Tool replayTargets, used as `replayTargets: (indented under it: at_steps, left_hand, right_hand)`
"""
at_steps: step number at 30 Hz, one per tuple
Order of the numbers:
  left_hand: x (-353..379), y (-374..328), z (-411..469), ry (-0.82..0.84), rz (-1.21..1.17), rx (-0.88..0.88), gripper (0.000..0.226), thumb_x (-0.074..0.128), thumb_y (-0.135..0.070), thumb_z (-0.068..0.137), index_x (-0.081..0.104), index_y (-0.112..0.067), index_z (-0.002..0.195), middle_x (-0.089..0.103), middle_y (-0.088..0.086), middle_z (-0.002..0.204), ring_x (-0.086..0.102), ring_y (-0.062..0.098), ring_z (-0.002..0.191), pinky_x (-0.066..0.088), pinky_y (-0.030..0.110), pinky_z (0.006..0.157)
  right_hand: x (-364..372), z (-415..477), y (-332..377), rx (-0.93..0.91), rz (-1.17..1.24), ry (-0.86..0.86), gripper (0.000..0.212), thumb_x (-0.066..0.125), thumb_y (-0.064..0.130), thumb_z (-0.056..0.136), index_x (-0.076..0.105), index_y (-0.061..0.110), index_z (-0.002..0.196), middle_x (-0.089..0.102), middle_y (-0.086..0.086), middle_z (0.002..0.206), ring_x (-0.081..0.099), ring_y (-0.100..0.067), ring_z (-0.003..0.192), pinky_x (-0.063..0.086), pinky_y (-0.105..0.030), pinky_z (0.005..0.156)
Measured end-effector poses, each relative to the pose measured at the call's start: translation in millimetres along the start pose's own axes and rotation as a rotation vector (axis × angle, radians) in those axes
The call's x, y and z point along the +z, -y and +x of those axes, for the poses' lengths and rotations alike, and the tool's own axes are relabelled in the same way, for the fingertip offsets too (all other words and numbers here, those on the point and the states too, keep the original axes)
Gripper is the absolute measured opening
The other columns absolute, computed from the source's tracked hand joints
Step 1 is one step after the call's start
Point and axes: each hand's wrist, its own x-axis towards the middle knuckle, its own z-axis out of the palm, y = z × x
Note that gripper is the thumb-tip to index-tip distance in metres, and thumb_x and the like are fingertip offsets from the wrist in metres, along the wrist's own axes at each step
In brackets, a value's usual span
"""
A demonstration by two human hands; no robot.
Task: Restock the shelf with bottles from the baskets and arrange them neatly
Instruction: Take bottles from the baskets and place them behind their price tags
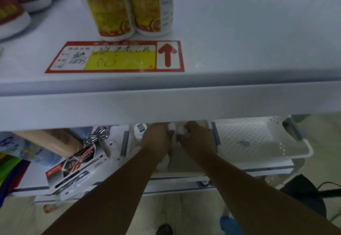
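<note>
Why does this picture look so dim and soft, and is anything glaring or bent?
Head view: light is dull and bluish; the shelf top is evenly lit, while below it the left hand and right hand sit in shadow. The bottles and their labels are blurred, print unreadable. Slight glare on the price tag. The wide lens bows the shelf edge.

Dim, bluish light overall. Floor (199,214) at bottom is pale beige, looks like smooth tile. A dark shoe tip (164,229) shows on it, bottom centre, w/ something blue (231,225) just to its right, too blurred to ID. At right, a dark rounded object (306,196) sits low near the floor, w/ a black cable (328,185) running off toward the right edge. No walls or windows visible.
</note>
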Motion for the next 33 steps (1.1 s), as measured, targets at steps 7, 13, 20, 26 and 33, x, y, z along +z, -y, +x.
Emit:
replayTargets:
  at_steps: [7, 13, 20, 26, 33]
  left_hand:
    - [-46, -35, -67, -0.157, -0.832, -0.017, 0.025, 0.050, -0.003, 0.093, 0.061, -0.004, 0.115, 0.061, 0.015, 0.108, 0.059, 0.017, 0.085, 0.049, 0.015, 0.079]
    - [-68, -60, -147, -0.065, -1.569, -0.232, 0.024, 0.044, -0.015, 0.096, 0.068, -0.018, 0.099, 0.069, 0.006, 0.099, 0.067, 0.022, 0.086, 0.056, 0.035, 0.071]
    - [-101, -106, -219, -0.090, -1.539, -0.038, 0.035, 0.060, -0.022, 0.073, 0.064, -0.017, 0.108, 0.075, 0.005, 0.094, 0.072, 0.021, 0.083, 0.058, 0.029, 0.061]
    - [-139, -145, -250, -0.103, -1.430, 0.165, 0.037, 0.066, -0.028, 0.067, 0.068, -0.022, 0.103, 0.075, 0.005, 0.096, 0.072, 0.017, 0.082, 0.057, 0.025, 0.061]
    - [-163, -165, -261, -0.150, -1.390, 0.285, 0.041, 0.066, -0.024, 0.068, 0.064, -0.014, 0.107, 0.074, 0.007, 0.097, 0.071, 0.018, 0.085, 0.058, 0.028, 0.069]
  right_hand:
    - [-62, -41, 22, 0.278, 0.867, 0.075, 0.021, 0.067, 0.017, 0.081, 0.068, 0.015, 0.102, 0.067, -0.002, 0.086, 0.064, -0.019, 0.083, 0.053, -0.036, 0.082]
    - [-100, -108, 35, 0.336, 1.416, 0.350, 0.019, 0.051, 0.012, 0.092, 0.068, 0.019, 0.098, 0.068, -0.008, 0.100, 0.065, -0.023, 0.091, 0.057, -0.038, 0.073]
    - [-153, -164, 62, 0.150, 1.541, 0.391, 0.021, 0.053, 0.021, 0.092, 0.072, 0.014, 0.087, 0.068, -0.012, 0.082, 0.064, -0.021, 0.072, 0.055, -0.038, 0.071]
    - [-214, -191, 79, -0.102, 1.517, 0.466, 0.022, 0.068, 0.031, 0.068, 0.070, 0.011, 0.077, 0.070, -0.008, 0.076, 0.065, -0.013, 0.062, 0.052, -0.024, 0.054]
    - [-244, -198, 91, -0.272, 1.410, 0.401, 0.033, 0.066, 0.034, 0.069, 0.069, 0.014, 0.094, 0.068, -0.011, 0.091, 0.065, -0.021, 0.083, 0.055, -0.034, 0.071]
